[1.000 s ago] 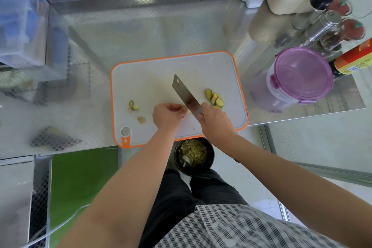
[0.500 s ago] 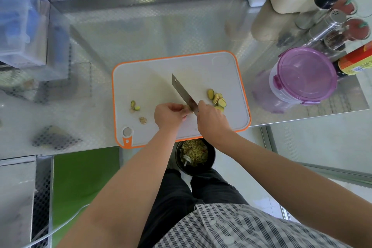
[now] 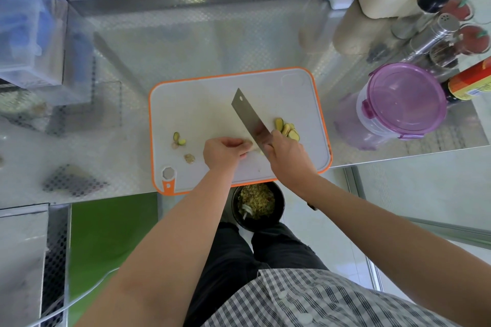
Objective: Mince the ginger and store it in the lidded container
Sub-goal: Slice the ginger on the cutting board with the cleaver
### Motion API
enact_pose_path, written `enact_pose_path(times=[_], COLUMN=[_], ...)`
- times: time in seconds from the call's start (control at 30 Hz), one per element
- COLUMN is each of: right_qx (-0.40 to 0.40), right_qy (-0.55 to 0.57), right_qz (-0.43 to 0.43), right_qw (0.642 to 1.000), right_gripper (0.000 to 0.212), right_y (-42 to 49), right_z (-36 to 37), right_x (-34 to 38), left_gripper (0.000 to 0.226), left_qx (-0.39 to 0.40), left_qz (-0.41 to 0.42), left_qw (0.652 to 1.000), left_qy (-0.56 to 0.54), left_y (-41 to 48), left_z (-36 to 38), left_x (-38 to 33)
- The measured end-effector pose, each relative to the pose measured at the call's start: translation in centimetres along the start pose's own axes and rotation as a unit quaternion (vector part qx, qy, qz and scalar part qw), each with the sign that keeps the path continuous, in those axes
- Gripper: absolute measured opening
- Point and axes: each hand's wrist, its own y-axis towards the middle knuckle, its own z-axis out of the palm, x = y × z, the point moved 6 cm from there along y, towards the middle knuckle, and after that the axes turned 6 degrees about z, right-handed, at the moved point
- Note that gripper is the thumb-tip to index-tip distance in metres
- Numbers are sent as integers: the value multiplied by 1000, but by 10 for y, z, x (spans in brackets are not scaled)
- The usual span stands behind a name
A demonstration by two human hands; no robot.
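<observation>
On the white cutting board with an orange rim (image 3: 202, 98), my left hand (image 3: 223, 152) pins a small piece of ginger (image 3: 252, 151) with curled fingers. My right hand (image 3: 285, 152) grips the handle of a cleaver (image 3: 251, 121), whose blade stands right against my left fingertips. A pile of ginger slices (image 3: 288, 129) lies just right of the blade. A few ginger scraps (image 3: 180, 141) lie on the board's left side. The lidded container with a purple lid (image 3: 403, 98) stands closed to the right of the board.
A black bin of peelings (image 3: 257, 204) sits below the counter edge in front of me. Bottles and shakers (image 3: 435, 32) crowd the back right. A clear plastic box (image 3: 24, 26) stands at the far left on the steel counter.
The cleaver dropped onto the ginger half a second ago and has now risen and tilted again beside my left fingers. My left hand stays on the piece.
</observation>
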Motion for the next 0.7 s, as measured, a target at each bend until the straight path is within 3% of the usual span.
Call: enact_pose_path(times=[0.7], right_qx=[16], right_qy=[-27], right_qz=[55], right_qw=[998], right_gripper=[5], right_y=[5], right_z=[24], right_x=[12], left_gripper=[19], left_qx=[3], left_qz=[3], left_qw=[1000], left_qy=[22], left_y=[2], left_z=[-1], left_x=[1])
